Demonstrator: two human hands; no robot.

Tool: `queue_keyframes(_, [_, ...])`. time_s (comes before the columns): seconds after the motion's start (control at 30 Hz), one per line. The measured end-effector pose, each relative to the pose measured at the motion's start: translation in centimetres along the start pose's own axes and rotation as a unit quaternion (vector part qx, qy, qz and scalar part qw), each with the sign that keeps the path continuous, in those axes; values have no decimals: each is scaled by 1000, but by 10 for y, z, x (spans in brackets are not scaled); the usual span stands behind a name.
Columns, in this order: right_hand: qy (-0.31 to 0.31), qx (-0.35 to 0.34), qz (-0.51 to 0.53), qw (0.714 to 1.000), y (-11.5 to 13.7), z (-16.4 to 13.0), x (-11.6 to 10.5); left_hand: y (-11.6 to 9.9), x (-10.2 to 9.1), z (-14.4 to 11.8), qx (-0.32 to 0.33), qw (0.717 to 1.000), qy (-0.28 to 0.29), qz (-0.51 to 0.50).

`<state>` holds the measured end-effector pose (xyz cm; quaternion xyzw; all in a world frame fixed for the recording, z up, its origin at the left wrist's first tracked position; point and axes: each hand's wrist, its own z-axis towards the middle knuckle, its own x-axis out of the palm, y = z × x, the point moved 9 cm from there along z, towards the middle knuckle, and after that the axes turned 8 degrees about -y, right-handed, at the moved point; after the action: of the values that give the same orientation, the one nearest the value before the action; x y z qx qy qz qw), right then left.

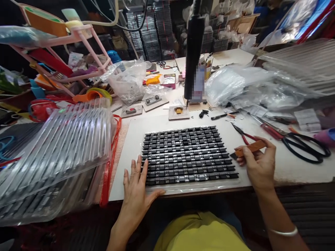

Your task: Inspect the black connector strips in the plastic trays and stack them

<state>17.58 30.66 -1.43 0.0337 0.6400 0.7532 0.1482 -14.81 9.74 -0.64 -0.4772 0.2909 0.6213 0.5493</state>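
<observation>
Open counter (131,139) left of the component tray (188,155); stacked clear trays (57,146) wall the left, scissors (300,139) and pliers (243,134) crowd the right.

Small electronics assembly workshop. Evidence: a white bench (261,59) carries a tray of black components (188,155) in rows near its front edge. Stacked clear trays (60,146) sit at the left edge. Scissors (298,139) and pliers (244,134) lie at the right. Small jigs (154,101) stand mid-bench. Dark tray stacks (149,31) line the rear.
</observation>
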Motion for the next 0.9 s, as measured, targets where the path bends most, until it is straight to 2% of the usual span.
queue_keyframes(0.13, [9, 4, 5, 1000, -1, -1, 1, -10, 1, 1, 24, 999, -12, 20])
queue_keyframes(0.53, [42, -18, 3, 999, 4, -2, 4, -48, 15, 11, 81, 996, 3, 43])
queue_keyframes(0.9, [67, -28, 7, 997, 4, -3, 6, -46, 19, 10, 88, 994, 30, 51])
